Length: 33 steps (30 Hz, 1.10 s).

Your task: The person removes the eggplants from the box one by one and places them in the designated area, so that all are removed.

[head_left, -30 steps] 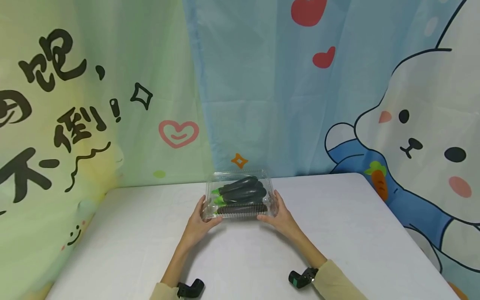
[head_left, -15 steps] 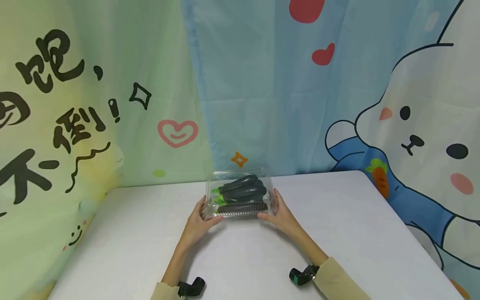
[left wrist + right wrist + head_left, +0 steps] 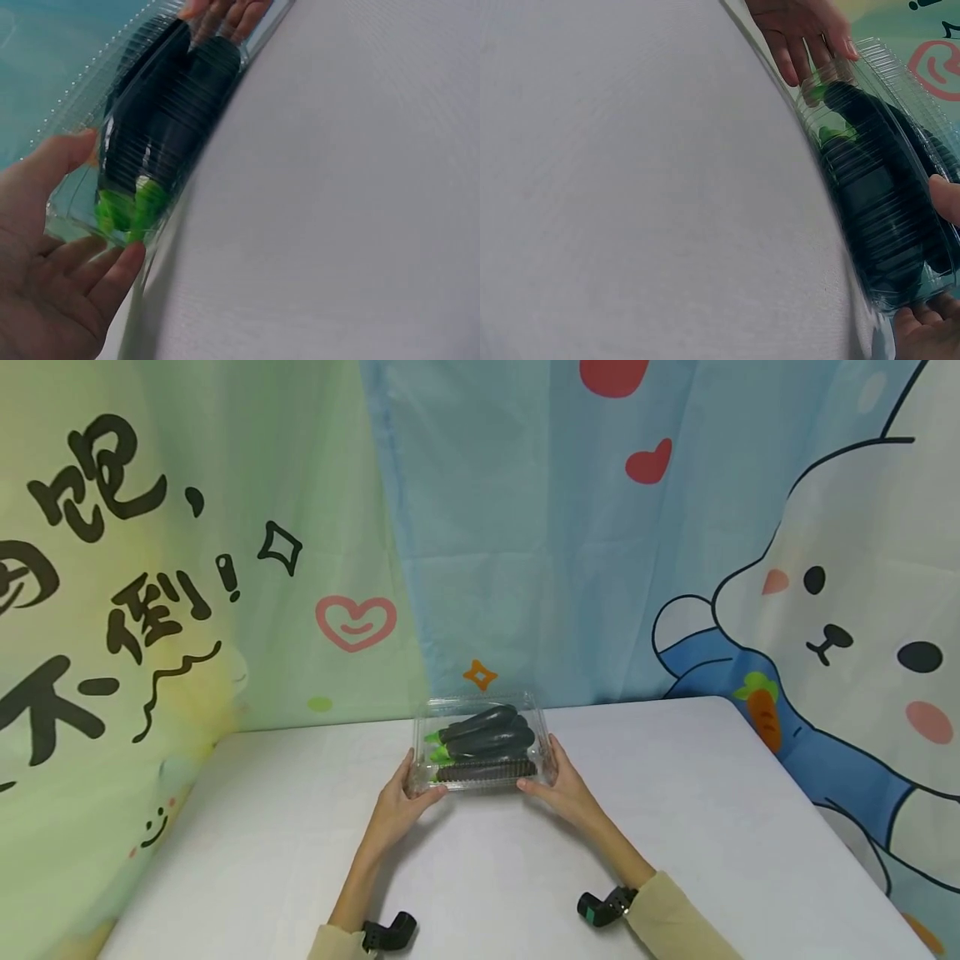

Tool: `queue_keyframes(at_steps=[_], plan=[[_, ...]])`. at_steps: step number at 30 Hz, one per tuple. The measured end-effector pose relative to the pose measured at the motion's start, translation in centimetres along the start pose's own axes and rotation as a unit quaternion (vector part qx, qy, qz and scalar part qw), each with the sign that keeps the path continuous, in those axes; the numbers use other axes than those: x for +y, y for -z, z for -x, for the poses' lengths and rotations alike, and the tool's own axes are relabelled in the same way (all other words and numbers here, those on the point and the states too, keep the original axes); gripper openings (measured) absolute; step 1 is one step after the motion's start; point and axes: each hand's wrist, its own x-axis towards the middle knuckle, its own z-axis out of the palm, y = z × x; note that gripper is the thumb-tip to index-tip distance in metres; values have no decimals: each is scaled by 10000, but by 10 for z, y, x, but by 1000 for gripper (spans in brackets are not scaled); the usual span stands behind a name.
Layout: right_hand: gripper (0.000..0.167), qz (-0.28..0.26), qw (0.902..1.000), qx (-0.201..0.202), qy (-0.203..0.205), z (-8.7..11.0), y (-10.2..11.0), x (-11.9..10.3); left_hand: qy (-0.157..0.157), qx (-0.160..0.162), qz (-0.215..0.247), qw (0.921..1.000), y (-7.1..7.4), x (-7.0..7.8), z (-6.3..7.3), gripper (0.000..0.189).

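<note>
A clear plastic clamshell box (image 3: 425, 752) with dark eggplants (image 3: 487, 744) and their green stem ends inside is between the hands, near the far side of the table. My left hand (image 3: 395, 800) grips its left end, thumb at the front edge and fingers round the side. At the right end my right hand (image 3: 567, 791) holds it the same way. In the left wrist view, the left hand's fingers (image 3: 124, 274) reach under the end with the green stems. The right wrist view shows the ribbed wall of the box (image 3: 877, 225), with part of the right hand at the frame edge.
The white table (image 3: 480, 877) spreads under the arms. Behind it hangs a printed curtain (image 3: 487, 527) with hearts, lettering and a cartoon animal, close to the table's far edge. Each wrist wears a small black camera (image 3: 390, 932).
Both hands keep their hold on the box. The whole head view has shifted slightly, and the box stays in nearly the same spot relative to the table.
</note>
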Motion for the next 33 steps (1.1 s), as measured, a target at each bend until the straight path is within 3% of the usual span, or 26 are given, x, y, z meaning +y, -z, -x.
queue_keyframes(at_steps=[10, 20, 28, 33], plan=[[100, 242, 9997, 0, 40, -3, 2, -1, -97, 175, -130, 9997, -2, -1, 1, 93], [98, 478, 9988, 64, 70, 0, 2, 4, -254, 113, -47, 9996, -5, -1, 7, 90], [99, 123, 9998, -10, 134, 3, 2, 3, -272, 162, -148, 9994, -5, -2, 6, 90], [94, 34, 9999, -153, 51, 19, 5, -27, -246, 158, -114, 9995, -5, -2, 7, 90]])
